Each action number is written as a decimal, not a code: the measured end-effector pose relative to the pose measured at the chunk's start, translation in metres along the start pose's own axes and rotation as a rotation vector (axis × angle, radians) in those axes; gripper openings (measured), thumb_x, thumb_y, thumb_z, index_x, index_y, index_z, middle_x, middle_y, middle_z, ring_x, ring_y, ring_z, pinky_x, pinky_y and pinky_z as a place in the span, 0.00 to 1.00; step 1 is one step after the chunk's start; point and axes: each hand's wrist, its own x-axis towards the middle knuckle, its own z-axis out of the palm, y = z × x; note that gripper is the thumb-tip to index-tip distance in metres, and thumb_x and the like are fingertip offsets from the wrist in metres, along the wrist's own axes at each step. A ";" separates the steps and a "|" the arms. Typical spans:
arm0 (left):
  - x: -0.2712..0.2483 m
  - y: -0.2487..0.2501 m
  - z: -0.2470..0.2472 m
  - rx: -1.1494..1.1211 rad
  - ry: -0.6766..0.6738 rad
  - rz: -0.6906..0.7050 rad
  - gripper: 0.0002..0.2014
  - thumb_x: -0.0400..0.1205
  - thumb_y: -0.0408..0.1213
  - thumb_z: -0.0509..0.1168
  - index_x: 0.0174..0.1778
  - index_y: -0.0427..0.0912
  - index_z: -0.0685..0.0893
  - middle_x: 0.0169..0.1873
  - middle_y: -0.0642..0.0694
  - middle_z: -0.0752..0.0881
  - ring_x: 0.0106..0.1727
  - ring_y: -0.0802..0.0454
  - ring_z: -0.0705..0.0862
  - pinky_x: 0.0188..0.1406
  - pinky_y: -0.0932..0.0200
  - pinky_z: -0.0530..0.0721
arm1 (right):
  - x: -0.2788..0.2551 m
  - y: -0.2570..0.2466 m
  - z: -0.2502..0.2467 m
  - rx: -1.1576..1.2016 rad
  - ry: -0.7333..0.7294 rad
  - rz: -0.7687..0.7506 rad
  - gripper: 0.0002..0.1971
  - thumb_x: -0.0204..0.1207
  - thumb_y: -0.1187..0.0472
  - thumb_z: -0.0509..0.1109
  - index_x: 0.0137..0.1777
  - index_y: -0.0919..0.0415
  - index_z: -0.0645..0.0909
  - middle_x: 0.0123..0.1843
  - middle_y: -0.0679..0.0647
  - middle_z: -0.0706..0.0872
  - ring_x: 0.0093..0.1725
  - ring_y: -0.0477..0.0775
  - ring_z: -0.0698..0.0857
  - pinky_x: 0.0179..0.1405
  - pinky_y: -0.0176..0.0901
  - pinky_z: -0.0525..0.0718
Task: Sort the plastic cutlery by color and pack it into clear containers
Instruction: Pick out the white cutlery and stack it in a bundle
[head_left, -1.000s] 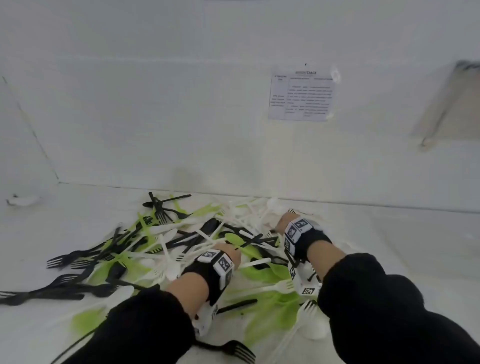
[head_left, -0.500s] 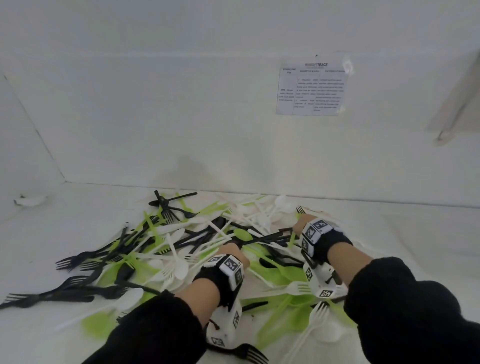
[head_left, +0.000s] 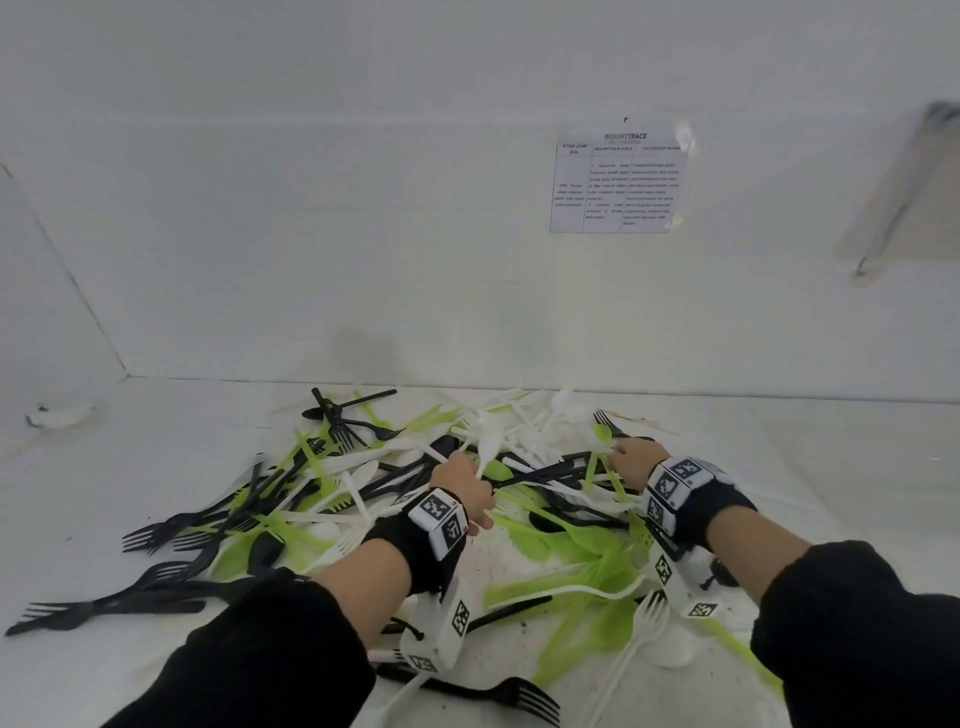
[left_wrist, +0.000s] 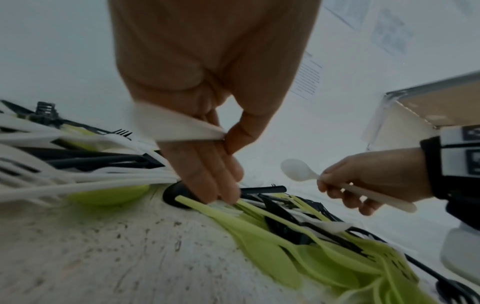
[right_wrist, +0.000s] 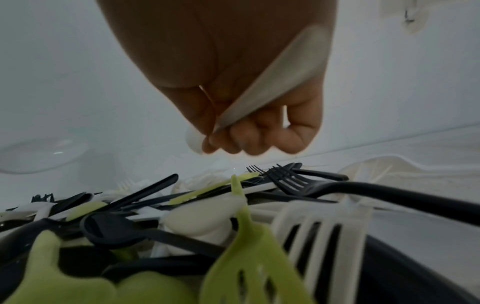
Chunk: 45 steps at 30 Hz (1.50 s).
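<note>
Head view recorded a mixed pile of cutlery (head_left: 395, 499), black, white and green, lying loose on the white table (head_left: 130, 457). The left hand (left_wrist: 207, 115) pinched a white utensil handle (left_wrist: 182, 129) between thumb and fingers. The right hand (right_wrist: 246, 98) had its fingers curled round a white spoon (left_wrist: 337, 183), held above the pile.

We see a printed sheet (head_left: 618, 184) taped to the white wall (head_left: 311, 208). A small white scrap (head_left: 62, 415) lies far left on the speckled white surface (head_left: 156, 441) below it.
</note>
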 end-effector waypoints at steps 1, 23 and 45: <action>0.002 0.000 0.000 0.003 0.017 0.016 0.17 0.78 0.26 0.61 0.64 0.32 0.72 0.51 0.33 0.85 0.42 0.40 0.88 0.39 0.51 0.88 | -0.001 -0.001 0.001 -0.013 -0.004 -0.001 0.15 0.85 0.60 0.51 0.56 0.67 0.77 0.62 0.63 0.81 0.65 0.61 0.79 0.56 0.43 0.75; 0.066 -0.001 -0.001 0.045 0.263 0.017 0.14 0.86 0.37 0.53 0.56 0.31 0.78 0.55 0.33 0.84 0.58 0.34 0.82 0.56 0.46 0.83 | 0.051 -0.074 0.029 -0.220 -0.085 -0.060 0.20 0.75 0.57 0.68 0.66 0.63 0.76 0.64 0.59 0.81 0.63 0.60 0.82 0.61 0.51 0.83; 0.127 0.098 0.064 0.177 -0.007 0.113 0.13 0.83 0.33 0.56 0.44 0.29 0.84 0.58 0.33 0.85 0.60 0.37 0.84 0.59 0.51 0.83 | 0.079 -0.006 -0.013 0.620 0.202 0.256 0.17 0.85 0.59 0.52 0.67 0.71 0.65 0.56 0.71 0.80 0.54 0.68 0.82 0.55 0.55 0.79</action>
